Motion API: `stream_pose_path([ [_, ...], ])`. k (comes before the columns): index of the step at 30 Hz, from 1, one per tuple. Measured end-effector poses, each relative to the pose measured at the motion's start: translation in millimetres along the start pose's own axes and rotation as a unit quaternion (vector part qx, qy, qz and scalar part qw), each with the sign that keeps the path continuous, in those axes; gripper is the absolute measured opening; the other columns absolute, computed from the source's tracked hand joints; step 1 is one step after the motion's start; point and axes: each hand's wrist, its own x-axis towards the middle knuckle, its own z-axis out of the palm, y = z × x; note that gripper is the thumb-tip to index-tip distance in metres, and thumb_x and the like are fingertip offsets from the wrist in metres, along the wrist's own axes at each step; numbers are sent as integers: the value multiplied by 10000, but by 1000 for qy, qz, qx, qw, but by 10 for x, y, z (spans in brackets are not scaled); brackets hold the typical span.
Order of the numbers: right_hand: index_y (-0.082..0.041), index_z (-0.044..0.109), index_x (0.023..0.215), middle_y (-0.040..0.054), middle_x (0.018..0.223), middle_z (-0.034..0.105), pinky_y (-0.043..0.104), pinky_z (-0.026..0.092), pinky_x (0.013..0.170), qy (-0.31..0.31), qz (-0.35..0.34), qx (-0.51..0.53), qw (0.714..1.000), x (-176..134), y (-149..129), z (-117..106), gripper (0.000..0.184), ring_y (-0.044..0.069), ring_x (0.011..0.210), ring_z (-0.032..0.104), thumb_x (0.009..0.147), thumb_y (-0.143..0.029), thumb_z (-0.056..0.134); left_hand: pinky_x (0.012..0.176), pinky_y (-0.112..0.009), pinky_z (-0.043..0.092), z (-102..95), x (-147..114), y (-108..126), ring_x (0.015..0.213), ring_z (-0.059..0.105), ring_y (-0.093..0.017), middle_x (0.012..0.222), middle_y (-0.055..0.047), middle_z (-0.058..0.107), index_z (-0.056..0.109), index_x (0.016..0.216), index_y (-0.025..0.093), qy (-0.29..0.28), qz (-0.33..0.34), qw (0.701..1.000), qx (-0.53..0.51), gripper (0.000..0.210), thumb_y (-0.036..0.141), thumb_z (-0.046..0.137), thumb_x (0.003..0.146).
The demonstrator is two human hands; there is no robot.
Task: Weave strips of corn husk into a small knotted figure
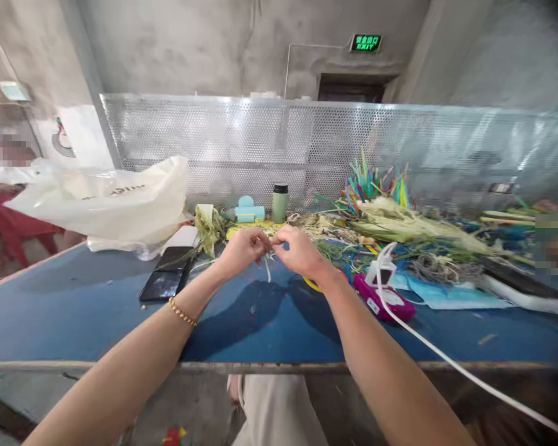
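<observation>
Both hands meet above the middle of the blue table (242, 334), fingertips almost touching. My left hand (244, 251) is closed in a pinch, and a thin pale strip (268, 271) hangs down from between the hands. My right hand (300, 251) is closed too, thumb and forefinger pinched at the same spot. The upper end of the strip is hidden by the fingers, so its kind is unclear. Just behind the hands lies a heap of dry straw-like fibres (328, 223). Part of a yellow ring-shaped thing (312, 285) shows by my right wrist.
To the left are a dark phone (163, 282), a wilted leafy bunch (208, 226) and a large white plastic bag (116, 198). A green bottle (279, 203) stands behind. At right are a magenta box (384, 300) with a white cable (446, 356), a blue mask (451, 294) and coloured stalks (376, 186).
</observation>
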Motion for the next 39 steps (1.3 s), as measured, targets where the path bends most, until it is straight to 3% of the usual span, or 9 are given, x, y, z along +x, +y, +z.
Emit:
stream_pose_path([
  [5,-130,723,810,92,854,681,286,443,759,-3,9,35,999,6,10,4,148,189,824,607,783,-91,582,491,-193,390,21,-10,23,461,544,-101,508,41,546,601,792,151,27,19,999,-15,84,115,534,755],
  [9,-143,718,753,62,810,696,262,439,720,-3,9,85,996,6,-10,-5,150,163,774,613,760,-80,582,485,-188,376,28,-19,33,465,542,-100,508,42,537,599,809,158,38,21,999,-33,67,149,534,791],
  [16,-140,696,725,1,618,640,237,398,598,42,96,129,986,-1,-43,34,116,126,587,552,690,-98,594,468,-182,387,37,6,-28,440,534,-88,519,54,508,589,770,167,42,20,996,-75,27,157,564,769],
  [19,-150,681,722,27,707,659,251,412,644,66,71,79,992,0,-60,47,117,144,656,573,690,-89,586,448,-180,380,43,10,-39,427,537,-88,516,54,510,583,740,166,52,7,996,-72,47,130,555,747],
  [24,-180,669,751,86,893,645,321,390,787,104,-25,-102,989,-41,-139,33,92,228,913,553,735,-137,588,441,-174,375,37,19,-51,419,556,-96,484,48,534,589,698,162,77,-23,996,-26,72,108,548,723],
  [30,-212,632,814,24,733,665,280,328,619,70,39,-100,992,-81,-181,92,104,178,677,571,766,-174,548,452,-189,412,12,49,-127,440,591,-108,550,30,589,585,688,165,116,-33,993,3,27,140,576,694],
  [39,-196,571,631,3,597,623,244,319,572,5,56,-38,998,-57,-148,73,73,145,583,546,668,-134,569,419,-223,423,-20,95,-225,367,555,-137,408,35,551,534,621,178,175,-113,977,-40,114,68,513,635],
])
